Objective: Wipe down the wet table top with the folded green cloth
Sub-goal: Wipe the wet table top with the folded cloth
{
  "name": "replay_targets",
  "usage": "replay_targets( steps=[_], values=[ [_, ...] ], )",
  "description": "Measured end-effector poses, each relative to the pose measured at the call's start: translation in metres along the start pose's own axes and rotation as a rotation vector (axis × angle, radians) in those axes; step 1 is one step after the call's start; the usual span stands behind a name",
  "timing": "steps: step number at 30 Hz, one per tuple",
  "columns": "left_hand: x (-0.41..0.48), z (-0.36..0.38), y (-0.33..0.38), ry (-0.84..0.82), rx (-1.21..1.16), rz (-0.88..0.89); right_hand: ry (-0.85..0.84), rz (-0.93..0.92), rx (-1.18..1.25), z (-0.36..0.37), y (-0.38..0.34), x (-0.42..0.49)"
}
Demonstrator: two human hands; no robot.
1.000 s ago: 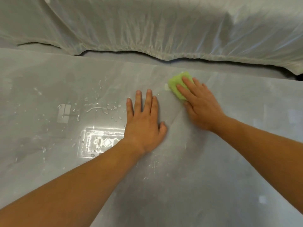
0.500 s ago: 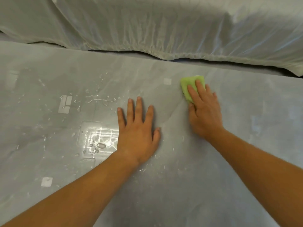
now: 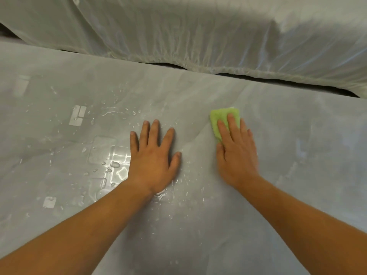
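The folded green cloth (image 3: 219,118) lies flat on the grey table top (image 3: 297,155), right of centre. My right hand (image 3: 237,153) presses down on it with flat fingers, covering its near half. My left hand (image 3: 154,155) rests palm down on the table, fingers spread, holding nothing. Water drops and a shiny puddle (image 3: 111,163) lie left of my left hand, with more small drops near my left wrist.
A pale translucent sheet (image 3: 198,32) drapes over something bulky along the far edge of the table. Bright light reflections show on the wet patch at the left.
My right hand has slid the green cloth to the right and toward me. My left hand has stayed flat on the table, fingers a little wider apart.
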State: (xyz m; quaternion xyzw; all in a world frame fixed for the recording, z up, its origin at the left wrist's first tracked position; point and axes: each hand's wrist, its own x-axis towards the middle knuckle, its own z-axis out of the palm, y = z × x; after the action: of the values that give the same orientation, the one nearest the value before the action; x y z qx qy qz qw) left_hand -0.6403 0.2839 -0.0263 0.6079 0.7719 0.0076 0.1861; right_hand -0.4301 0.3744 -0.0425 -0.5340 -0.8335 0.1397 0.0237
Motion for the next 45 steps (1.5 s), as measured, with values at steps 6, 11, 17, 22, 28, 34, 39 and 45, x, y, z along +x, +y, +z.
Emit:
replay_targets(
  steps=[6, 11, 17, 22, 28, 34, 39, 45],
  values=[
    [-0.002, -0.001, 0.002, -0.042, -0.001, -0.041, -0.095, -0.344, -0.048, 0.004, -0.002, -0.005],
    [-0.005, 0.002, 0.0, -0.022, -0.005, -0.035, 0.018, -0.059, 0.013, 0.006, -0.036, 0.087],
    [-0.007, 0.005, -0.004, -0.027, 0.005, -0.005, -0.108, -0.535, -0.084, 0.006, -0.019, 0.027],
    [-0.007, 0.007, -0.003, -0.022, 0.043, -0.015, -0.047, -0.276, -0.024, -0.006, -0.005, 0.092],
    [-0.011, 0.002, -0.009, -0.004, -0.004, 0.013, -0.022, -0.413, -0.11, 0.011, -0.028, 0.032],
    [-0.04, -0.003, -0.01, -0.061, 0.042, -0.029, -0.059, -0.308, -0.071, -0.006, 0.032, 0.005],
    [-0.048, 0.002, -0.013, -0.126, 0.074, -0.037, 0.019, -0.083, -0.02, 0.003, 0.006, -0.035],
    [-0.047, 0.0, -0.016, -0.118, 0.106, -0.021, -0.084, -0.353, -0.055, 0.008, 0.024, -0.082]
  ],
)
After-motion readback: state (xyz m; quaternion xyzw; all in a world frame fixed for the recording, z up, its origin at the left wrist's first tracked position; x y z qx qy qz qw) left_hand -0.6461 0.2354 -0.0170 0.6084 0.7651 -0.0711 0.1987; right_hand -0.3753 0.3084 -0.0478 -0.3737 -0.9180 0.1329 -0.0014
